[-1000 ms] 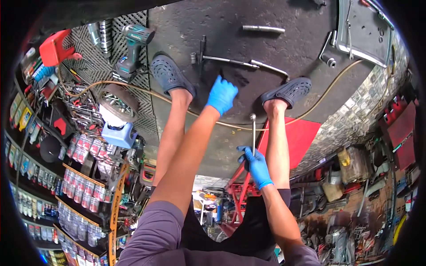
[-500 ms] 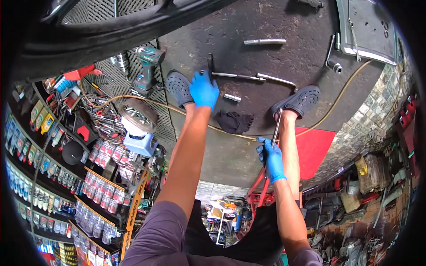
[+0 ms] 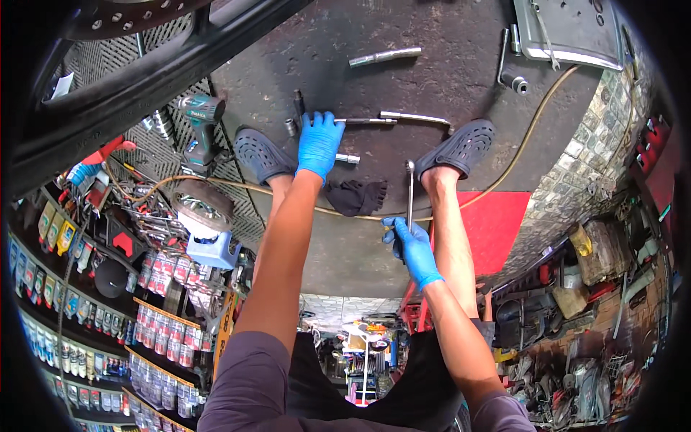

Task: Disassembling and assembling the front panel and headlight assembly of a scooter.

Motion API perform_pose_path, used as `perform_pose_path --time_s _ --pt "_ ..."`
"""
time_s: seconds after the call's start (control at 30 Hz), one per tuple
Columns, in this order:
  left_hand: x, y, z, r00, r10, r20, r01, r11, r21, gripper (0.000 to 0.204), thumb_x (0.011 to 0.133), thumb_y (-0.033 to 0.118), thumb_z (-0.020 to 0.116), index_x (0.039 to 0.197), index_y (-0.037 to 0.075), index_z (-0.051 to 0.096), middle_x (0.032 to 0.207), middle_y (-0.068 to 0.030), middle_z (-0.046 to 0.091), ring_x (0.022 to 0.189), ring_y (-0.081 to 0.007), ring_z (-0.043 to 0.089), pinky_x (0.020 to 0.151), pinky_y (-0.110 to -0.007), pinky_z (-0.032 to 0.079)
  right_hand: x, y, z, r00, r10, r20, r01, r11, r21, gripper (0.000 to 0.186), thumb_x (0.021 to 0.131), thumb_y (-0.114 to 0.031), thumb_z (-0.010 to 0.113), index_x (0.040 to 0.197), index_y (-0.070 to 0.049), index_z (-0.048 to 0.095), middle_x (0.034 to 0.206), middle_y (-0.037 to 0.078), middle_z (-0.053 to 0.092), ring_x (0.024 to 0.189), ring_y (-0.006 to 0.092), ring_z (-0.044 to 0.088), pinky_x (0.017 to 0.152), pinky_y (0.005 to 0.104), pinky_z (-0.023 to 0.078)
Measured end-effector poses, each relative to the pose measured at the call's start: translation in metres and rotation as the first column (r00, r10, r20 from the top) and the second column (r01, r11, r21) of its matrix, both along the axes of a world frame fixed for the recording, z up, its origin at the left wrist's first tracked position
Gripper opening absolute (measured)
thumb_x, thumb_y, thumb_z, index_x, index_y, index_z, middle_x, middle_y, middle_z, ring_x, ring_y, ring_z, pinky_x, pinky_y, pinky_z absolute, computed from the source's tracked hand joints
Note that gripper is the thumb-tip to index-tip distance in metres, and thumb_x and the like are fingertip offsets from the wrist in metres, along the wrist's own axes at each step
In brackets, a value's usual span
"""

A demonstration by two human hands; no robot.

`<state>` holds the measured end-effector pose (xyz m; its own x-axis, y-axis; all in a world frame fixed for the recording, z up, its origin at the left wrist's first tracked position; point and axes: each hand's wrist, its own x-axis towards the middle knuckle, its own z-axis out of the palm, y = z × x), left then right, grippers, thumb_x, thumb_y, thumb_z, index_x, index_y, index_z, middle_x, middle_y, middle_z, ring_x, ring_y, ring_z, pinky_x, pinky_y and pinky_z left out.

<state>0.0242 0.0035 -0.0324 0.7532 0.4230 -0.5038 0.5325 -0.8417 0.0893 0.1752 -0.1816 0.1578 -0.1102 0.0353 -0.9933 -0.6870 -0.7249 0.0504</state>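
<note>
My left hand (image 3: 318, 144), in a blue glove, lies over a long socket bar (image 3: 367, 121), fingers apart and bent down; contact is unclear. Beside it are a dark upright bar (image 3: 299, 101), a small socket (image 3: 291, 128) and a chrome socket (image 3: 348, 159). My blue-gloved right hand (image 3: 414, 252) is closed on a long chrome wrench (image 3: 410, 194), held upright in the picture near my right shoe. A jointed chrome bar (image 3: 414, 117) and a loose chrome tube (image 3: 385, 56) lie on the dark mat (image 3: 461, 86), with a crumpled black cloth (image 3: 354, 196) below my left hand.
A black wheel rim (image 3: 122, 101) crosses the upper left over a drill (image 3: 200, 129). A metal tray (image 3: 583, 43) with wrenches is at upper right. A hose (image 3: 536, 122) crosses the floor. My shoes (image 3: 453, 147) flank the tools. Shelves of goods (image 3: 165, 331) and clutter line both sides.
My left hand has moved left and up from a second ago, its fingers now over the bar. The wheel rim has come further into view. The black cloth and chrome socket show below the hand.
</note>
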Motion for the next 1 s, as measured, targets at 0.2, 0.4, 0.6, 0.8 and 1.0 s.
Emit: perform_pose_path --time_s 0.2,0.4,0.6,0.8,1.0 --pt "0.03 0.022 -0.017 0.996 -0.09 0.019 0.092 0.984 -0.155 0.022 0.074 0.011 0.064 0.095 0.012 0.059 0.09 -0.0091 0.059 0.089 -0.0272 0.06 0.093 -0.046 0.043 -0.001 -0.026 -0.115 0.409 0.518 0.751 -0.899 0.37 0.234 0.015 0.086 -0.018 0.06 0.088 -0.004 0.065 0.078 0.015 0.067 0.065 0.0329 0.064 0.061 0.0434 0.049" --pt "0.033 0.06 0.005 0.973 -0.23 0.01 0.223 0.932 -0.285 0.017 0.075 0.01 0.063 0.092 0.013 0.061 0.084 -0.0072 0.06 0.088 -0.0261 0.06 0.085 -0.045 0.045 -0.019 0.019 -0.202 0.064 0.438 0.897 -0.966 -0.198 0.166 0.012 0.085 -0.011 0.053 0.083 -0.005 0.064 0.079 0.017 0.067 0.072 0.0353 0.067 0.062 0.0462 0.052" --pt "0.008 0.027 -0.028 0.935 -0.339 -0.102 0.327 0.938 -0.118 0.015 0.075 0.014 0.065 0.09 0.013 0.063 0.086 -0.008 0.063 0.091 -0.0272 0.06 0.084 -0.045 0.045 -0.07 0.049 -0.219 -0.089 0.548 0.832 -0.995 -0.077 -0.056 0.013 0.082 -0.01 0.056 0.083 -0.003 0.066 0.074 0.018 0.067 0.07 0.0336 0.068 0.062 0.0445 0.053" --pt "0.023 0.031 -0.006 0.973 -0.184 -0.136 0.153 0.965 -0.213 0.015 0.077 0.015 0.064 0.092 0.012 0.064 0.091 -0.01 0.066 0.096 -0.0291 0.059 0.098 -0.049 0.039 -0.045 0.039 -0.182 -0.135 0.71 0.691 -0.985 -0.169 -0.019 0.015 0.075 -0.017 0.061 0.08 -0.01 0.073 0.081 0.016 0.071 0.073 0.0317 0.07 0.065 0.0418 0.055" --pt "0.003 0.004 -0.009 0.985 -0.139 -0.105 0.133 0.989 -0.064 0.014 0.078 0.015 0.062 0.091 0.011 0.065 0.093 -0.0107 0.067 0.102 -0.031 0.059 0.107 -0.052 0.033 0.022 -0.007 -0.083 -0.15 0.921 0.359 -0.957 -0.226 0.179 0.029 0.069 -0.03 0.062 0.083 -0.007 0.075 0.081 0.019 0.069 0.078 0.0357 0.069 0.073 0.0444 0.055"
